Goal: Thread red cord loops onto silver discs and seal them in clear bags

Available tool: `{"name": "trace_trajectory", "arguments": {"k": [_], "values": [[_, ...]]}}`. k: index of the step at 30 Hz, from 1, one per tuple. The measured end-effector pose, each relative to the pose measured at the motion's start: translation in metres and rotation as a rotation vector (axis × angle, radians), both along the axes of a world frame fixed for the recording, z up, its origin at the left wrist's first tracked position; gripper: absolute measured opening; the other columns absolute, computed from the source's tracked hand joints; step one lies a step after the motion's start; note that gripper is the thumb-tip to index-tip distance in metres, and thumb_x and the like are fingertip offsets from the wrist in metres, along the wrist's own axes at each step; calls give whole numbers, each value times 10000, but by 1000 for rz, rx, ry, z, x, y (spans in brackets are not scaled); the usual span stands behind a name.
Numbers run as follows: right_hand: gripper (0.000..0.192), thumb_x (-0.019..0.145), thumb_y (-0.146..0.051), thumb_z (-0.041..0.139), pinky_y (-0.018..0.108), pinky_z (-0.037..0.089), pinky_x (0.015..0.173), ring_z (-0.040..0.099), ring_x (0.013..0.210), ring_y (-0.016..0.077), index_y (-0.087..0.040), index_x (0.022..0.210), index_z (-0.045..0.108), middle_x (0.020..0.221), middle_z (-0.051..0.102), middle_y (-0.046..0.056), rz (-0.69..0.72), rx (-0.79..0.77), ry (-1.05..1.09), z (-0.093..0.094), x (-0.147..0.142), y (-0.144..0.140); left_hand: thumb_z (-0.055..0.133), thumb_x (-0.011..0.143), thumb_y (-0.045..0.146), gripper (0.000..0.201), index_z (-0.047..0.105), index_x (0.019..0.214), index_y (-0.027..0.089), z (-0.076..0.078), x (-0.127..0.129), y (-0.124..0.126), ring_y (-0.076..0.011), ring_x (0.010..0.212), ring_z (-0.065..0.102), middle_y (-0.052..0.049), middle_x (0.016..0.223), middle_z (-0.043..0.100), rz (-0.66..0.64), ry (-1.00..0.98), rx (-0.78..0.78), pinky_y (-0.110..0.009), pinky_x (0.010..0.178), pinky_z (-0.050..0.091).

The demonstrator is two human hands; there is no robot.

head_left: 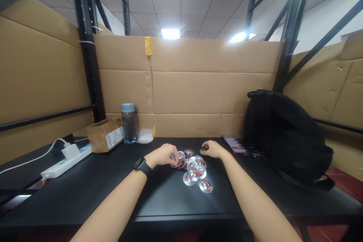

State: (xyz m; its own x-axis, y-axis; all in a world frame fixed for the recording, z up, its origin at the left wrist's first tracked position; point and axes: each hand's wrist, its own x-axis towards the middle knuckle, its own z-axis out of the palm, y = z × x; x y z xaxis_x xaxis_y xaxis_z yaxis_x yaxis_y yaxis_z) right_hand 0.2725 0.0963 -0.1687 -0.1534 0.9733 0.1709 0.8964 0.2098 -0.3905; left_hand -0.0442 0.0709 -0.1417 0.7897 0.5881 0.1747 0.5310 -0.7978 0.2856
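The left hand [164,155] covers whatever its fingers pinch (perhaps a metal disc [180,155]); both elbows are cropped.

Roughly eight metal discs [195,172]; one bottle [129,123]; one backpack [283,136].

Both bare forearms stretch forward, converging toward the middle. The left hand [163,155], a black watch on its wrist, is curled palm-down with fingers bunched in a loose grip. The right hand [212,149] lies knuckles-up, fingers bent inward.
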Motion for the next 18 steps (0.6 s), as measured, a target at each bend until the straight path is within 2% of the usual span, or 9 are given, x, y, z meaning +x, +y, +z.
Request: {"name": "trace_trajectory", "arguments": {"k": [6, 10, 14, 18], "values": [[373, 728, -298, 801, 340, 520, 893, 707, 1022, 277, -174, 1079, 768, 1119, 746, 134, 14, 92, 40, 2, -6, -3, 750, 743, 205, 85, 795, 719, 273, -1, -2, 0, -157, 804, 672, 23, 805, 748, 41, 55, 66, -234, 803, 453], [316, 816, -276, 729, 342, 504, 938, 673, 1058, 236, -188, 1120, 740, 1188, 698, 112, 78, 218, 107, 10, -23, -11, 710, 804, 224, 74, 777, 792, 254, -1, -9, 3, -217, 1030, 635, -21, 1075, 712, 103, 1, 137, -325, 938, 435], [348, 813, -294, 748, 333, 532, 826, 666, 986, 211, -224, 1151, 710, 1133, 699, 75, 321, 364, 310, 17, -54, -27, 621, 892, 239, 111, 730, 910, 230, -2, -15, 13, -240, 1142, 575, -60, 1198, 631, 153, -197, 213, -399, 1034, 425], [578, 725, -353, 848, 331, 537, 815, 667, 1019, 220, -260, 1258, 645, 1197, 691, 65, 495, 389, 424, 18, -87, -44, 559, 956, 323, 175, 692, 992, 215, -10, -7, 20, -223, 1173, 572, -84, 1223, 594, 86, -468, 88, -390, 1081, 435]]}}
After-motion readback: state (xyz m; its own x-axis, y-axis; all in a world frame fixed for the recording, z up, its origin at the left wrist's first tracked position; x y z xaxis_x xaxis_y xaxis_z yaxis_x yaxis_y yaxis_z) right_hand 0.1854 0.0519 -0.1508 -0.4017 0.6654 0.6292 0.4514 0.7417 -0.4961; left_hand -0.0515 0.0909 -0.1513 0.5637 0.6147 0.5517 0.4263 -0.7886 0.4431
